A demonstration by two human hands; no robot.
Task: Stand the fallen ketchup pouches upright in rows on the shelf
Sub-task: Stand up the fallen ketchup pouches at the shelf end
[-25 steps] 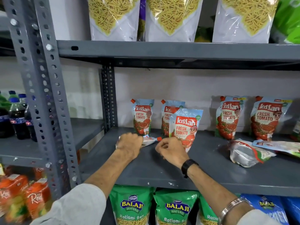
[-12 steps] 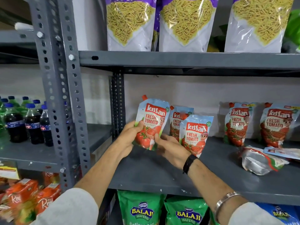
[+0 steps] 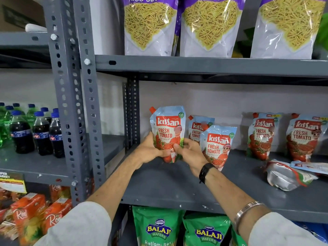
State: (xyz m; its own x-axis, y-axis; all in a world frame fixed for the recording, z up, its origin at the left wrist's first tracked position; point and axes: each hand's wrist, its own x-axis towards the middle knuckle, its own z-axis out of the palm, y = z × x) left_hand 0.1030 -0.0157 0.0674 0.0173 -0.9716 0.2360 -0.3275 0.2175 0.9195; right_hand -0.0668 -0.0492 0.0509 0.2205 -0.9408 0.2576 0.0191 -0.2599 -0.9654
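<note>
While both hands grip it low down, left hand (image 3: 149, 150) and right hand (image 3: 188, 152), I've got 1 ketchup pouch (image 3: 167, 132) upright near the shelf's (image 3: 168, 185) left end. 2 fallen pouches (image 3: 291, 174) lie toward the right end.

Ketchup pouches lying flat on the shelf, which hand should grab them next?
Probably the right hand. The fallen pouches lie on the shelf to its right; the left hand sits farther away, across the held pouch.
</note>
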